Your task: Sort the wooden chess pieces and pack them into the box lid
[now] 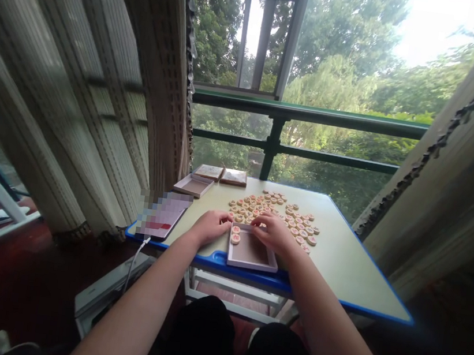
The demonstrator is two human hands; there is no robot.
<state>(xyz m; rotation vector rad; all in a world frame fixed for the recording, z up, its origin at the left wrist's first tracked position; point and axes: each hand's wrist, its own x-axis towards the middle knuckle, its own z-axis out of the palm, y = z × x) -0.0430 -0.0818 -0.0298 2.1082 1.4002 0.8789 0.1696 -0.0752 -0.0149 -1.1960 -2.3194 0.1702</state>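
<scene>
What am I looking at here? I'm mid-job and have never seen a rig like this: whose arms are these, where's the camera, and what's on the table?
There is no machine: these are a person's bare arms, seen from one camera worn on that person's head, looking forward and down. The pale table with a blue edge carries many round, pale wooden pieces with painted characters. Nearest the person is a shallow, pale lilac rectangular box with two red-marked round pieces inside, at its left side. The left hand is by the box's far left corner; the right hand is over its far right side. Whether either grips a piece is hidden. A similar shallow box sits at the table's far left.
</scene>
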